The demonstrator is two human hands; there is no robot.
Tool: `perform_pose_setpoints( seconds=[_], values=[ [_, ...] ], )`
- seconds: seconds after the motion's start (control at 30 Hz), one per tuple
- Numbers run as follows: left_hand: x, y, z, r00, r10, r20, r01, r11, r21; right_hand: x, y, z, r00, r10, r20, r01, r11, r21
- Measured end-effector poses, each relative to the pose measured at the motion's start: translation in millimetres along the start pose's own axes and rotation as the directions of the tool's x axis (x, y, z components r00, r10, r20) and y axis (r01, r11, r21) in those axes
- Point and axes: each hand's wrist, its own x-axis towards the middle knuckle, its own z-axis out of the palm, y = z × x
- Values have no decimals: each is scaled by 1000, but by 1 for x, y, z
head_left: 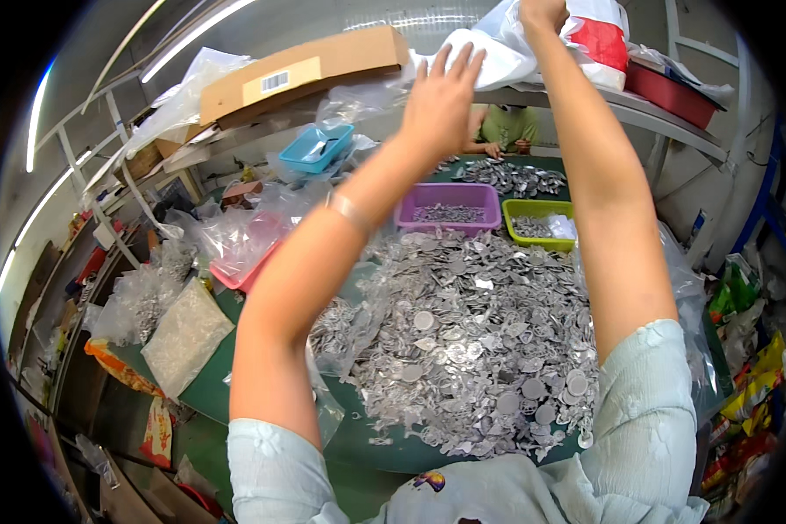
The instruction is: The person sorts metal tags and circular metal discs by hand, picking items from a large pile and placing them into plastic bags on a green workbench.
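Carrying nearly everything in reach, the green table (203, 390) spreads under both raised arms. Heaped across its middle is a large pile of silver-grey metal pieces (472, 349). Beyond and above, a shelf (686, 133) runs across the back, and a person in a green shirt (508, 127) sits at the table's far side, beneath it. On the shelf lies a long cardboard box (345, 59), tilted, and just to its right a white plastic bag (508, 63). Further right is a dark red tub (672, 96). The left hand (445, 96) is open wide, fingers spread, just in front of the white bag; whether it touches cannot be told. The right hand (544, 12) is up at the bag's upper right, fingers bent, partly cut off by the top edge, so its hold cannot be told. Smaller still, a purple basket (495, 208) stands behind the pile, a blue basket (310, 166) sits to its left, and a yellow-green basket (546, 245) is just beside the purple one.
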Motion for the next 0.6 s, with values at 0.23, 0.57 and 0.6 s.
perform_pose_setpoints(
  seconds=[0.23, 0.57, 0.6],
  values=[
    [39, -65, 65, 856, -249, 453, 155, 960, 235, 60, -21, -71, 994, -32, -109, 46, 990, 133],
    [53, -68, 63, 758, -314, 571, 155, 938, 310, 125, -55, -188, 961, -151, -230, 212, 939, 270],
    [54, -68, 60, 754, -301, 584, 147, 944, 296, 125, -60, -198, 960, -174, -222, 232, 933, 276]
  ],
)
